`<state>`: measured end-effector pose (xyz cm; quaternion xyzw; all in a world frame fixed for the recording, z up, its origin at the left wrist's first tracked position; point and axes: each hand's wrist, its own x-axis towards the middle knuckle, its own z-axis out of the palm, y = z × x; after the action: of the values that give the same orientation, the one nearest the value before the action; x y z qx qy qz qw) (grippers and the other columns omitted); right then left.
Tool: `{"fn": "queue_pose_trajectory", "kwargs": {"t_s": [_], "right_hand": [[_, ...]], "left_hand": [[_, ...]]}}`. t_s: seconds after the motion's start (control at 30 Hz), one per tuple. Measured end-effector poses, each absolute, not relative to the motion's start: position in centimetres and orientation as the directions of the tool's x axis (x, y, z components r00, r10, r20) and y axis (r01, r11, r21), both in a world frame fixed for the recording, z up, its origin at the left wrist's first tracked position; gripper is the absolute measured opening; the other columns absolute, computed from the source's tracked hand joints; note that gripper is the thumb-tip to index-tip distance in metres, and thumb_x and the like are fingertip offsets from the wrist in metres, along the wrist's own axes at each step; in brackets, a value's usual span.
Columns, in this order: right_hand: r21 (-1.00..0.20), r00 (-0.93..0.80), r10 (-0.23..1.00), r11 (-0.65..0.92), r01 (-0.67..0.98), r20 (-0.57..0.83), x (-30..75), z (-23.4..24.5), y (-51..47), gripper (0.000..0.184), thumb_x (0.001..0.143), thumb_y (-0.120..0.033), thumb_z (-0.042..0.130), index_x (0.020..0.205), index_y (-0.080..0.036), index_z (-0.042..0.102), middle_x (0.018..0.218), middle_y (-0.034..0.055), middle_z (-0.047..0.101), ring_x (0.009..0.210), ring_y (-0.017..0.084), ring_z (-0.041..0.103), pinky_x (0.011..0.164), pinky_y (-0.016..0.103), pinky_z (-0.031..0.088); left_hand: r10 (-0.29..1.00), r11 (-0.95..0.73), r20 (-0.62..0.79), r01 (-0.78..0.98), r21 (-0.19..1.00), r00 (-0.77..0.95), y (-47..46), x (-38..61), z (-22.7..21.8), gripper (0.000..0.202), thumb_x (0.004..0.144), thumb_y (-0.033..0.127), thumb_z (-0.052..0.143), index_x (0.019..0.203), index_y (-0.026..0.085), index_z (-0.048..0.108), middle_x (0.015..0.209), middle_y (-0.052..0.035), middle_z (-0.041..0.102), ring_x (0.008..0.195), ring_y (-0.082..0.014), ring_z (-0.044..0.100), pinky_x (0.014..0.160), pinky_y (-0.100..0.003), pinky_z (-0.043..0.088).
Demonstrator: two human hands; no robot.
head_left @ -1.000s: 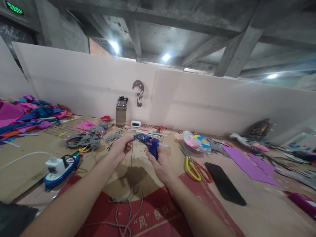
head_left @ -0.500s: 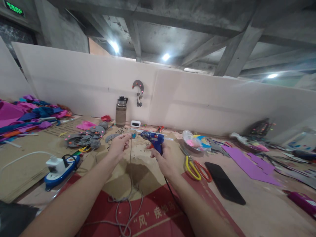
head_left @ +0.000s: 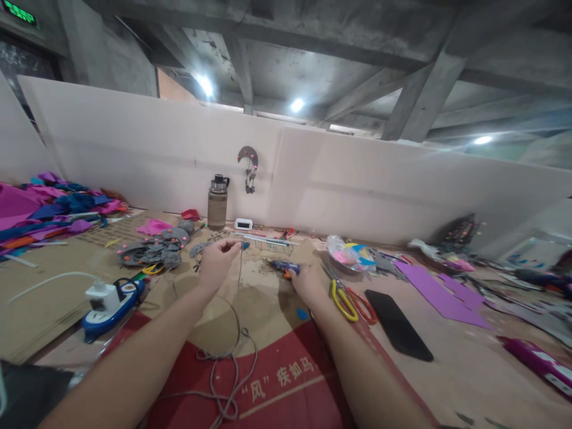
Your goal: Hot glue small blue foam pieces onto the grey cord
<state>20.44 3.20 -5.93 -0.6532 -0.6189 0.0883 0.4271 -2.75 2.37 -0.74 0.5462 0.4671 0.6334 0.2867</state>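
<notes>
My left hand (head_left: 217, 262) is closed in a pinch on a small blue piece (head_left: 245, 245), apparently felt, at the end of a grey cord (head_left: 239, 292). From there the cord hangs to the table and lies in loose loops nearer me. My right hand (head_left: 308, 283) is closed around a blue hot glue gun (head_left: 286, 266), low over the cardboard and lying on its side, its nozzle pointing left. The gun's handle is mostly hidden by the fingers. Another small blue piece (head_left: 302, 313) rests on the cardboard (head_left: 268, 333) below my right wrist.
Scissors with yellow and red handles (head_left: 353, 302) and a black phone (head_left: 397, 325) lie right of my right hand. A bowl of bagged pieces (head_left: 348, 256) stands behind them. To the left are a blue power strip (head_left: 109, 313) and grey felt pieces (head_left: 154, 250). A bottle (head_left: 217, 205) stands behind.
My right hand has lowered the glue gun from beside the blue piece toward the table and tipped it over. The left hand keeps its pinch. The other blue piece on the cardboard now shows.
</notes>
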Motion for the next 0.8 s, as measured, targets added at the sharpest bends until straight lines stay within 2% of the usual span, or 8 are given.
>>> {"fn": "queue_pose_trajectory", "kwargs": {"t_s": [0.1,0.17,0.23,0.33,0.43,0.5,0.57,0.8], "right_hand": [[-0.635,0.197,0.82,0.24,0.734,0.538,18.6,-3.8,1.6,0.015,0.074,-0.033,0.052,0.073,-0.019,0.05,0.081,0.0113,0.056,0.084,0.024,0.053,0.076,0.037,0.039],[-0.715,0.113,0.842,0.367,0.596,0.527,16.5,-2.6,0.8,0.015,0.079,-0.033,0.046,0.082,-0.019,0.049,0.082,0.007,0.056,0.08,0.019,0.053,0.075,0.035,0.041],[-0.797,0.048,0.858,0.453,0.399,0.511,14.1,-1.8,0.6,0.016,0.078,-0.032,0.047,0.087,-0.019,0.045,0.086,0.0045,0.056,0.081,0.016,0.054,0.076,0.033,0.043],[-0.915,0.016,0.918,0.395,0.083,0.397,10.8,-1.7,1.1,0.026,0.071,-0.028,0.054,0.09,-0.02,0.038,0.087,0.0021,0.056,0.079,0.013,0.056,0.076,0.03,0.045],[-0.948,0.034,0.961,0.277,-0.155,0.275,9.0,-2.1,1.8,0.029,0.069,-0.028,0.054,0.09,-0.022,0.033,0.077,-0.0034,0.052,0.062,0.009,0.053,0.061,0.026,0.047],[-0.946,0.088,0.963,0.268,-0.182,0.256,8.5,-2.3,2.0,0.025,0.07,-0.029,0.053,0.088,-0.022,0.036,0.073,-0.0052,0.048,0.056,0.008,0.047,0.052,0.021,0.043],[-0.942,0.125,0.947,0.31,-0.127,0.295,8.5,-2.3,2.0,0.018,0.071,-0.031,0.052,0.083,-0.021,0.042,0.071,-0.005,0.045,0.056,0.008,0.044,0.049,0.019,0.039],[-0.901,0.135,0.89,0.429,0.07,0.435,9.2,-1.8,1.7,0.016,0.073,-0.033,0.052,0.078,-0.018,0.052,0.069,-0.0023,0.051,0.061,0.01,0.045,0.057,0.022,0.038]], "left_hand": [[0.834,-0.439,0.508,0.301,0.847,-0.216,2.0,-2.8,-0.6,0.022,0.071,0.035,0.059,0.079,0.018,0.07,0.06,-0.0017,0.059,0.053,-0.0122,0.045,0.048,-0.023,0.03],[0.801,-0.47,0.567,0.384,0.795,-0.193,1.8,-2.7,-0.6,0.02,0.072,0.033,0.057,0.077,0.019,0.07,0.06,-0.0018,0.058,0.054,-0.0127,0.045,0.051,-0.023,0.032],[0.761,-0.518,0.629,0.435,0.737,-0.158,1.6,-2.6,-0.6,0.016,0.073,0.03,0.057,0.076,0.02,0.069,0.062,-0.0019,0.058,0.056,-0.0131,0.045,0.054,-0.024,0.032],[0.709,-0.582,0.696,0.465,0.667,-0.112,1.2,-2.4,-0.5,0.011,0.071,0.025,0.059,0.073,0.021,0.069,0.065,-0.002,0.057,0.06,-0.0136,0.045,0.059,-0.024,0.033],[0.708,-0.591,0.697,0.443,0.674,-0.115,1.0,-2.3,-0.3,0.01,0.07,0.023,0.059,0.071,0.021,0.069,0.066,-0.0021,0.058,0.061,-0.0137,0.045,0.062,-0.025,0.033],[0.741,-0.568,0.657,0.393,0.723,-0.139,1.0,-2.3,-0.2,0.01,0.069,0.024,0.06,0.071,0.021,0.069,0.067,-0.0023,0.059,0.06,-0.0137,0.045,0.061,-0.025,0.033],[0.779,-0.53,0.605,0.344,0.775,-0.164,1.0,-2.3,-0.2,0.012,0.069,0.026,0.06,0.074,0.019,0.069,0.068,-0.0025,0.061,0.059,-0.0136,0.047,0.059,-0.025,0.034],[0.826,-0.479,0.549,0.352,0.804,-0.131,1.6,-2.2,-0.4,0.023,0.074,0.033,0.056,0.084,0.015,0.067,0.074,-0.0032,0.066,0.064,-0.014,0.054,0.06,-0.025,0.041]]}}
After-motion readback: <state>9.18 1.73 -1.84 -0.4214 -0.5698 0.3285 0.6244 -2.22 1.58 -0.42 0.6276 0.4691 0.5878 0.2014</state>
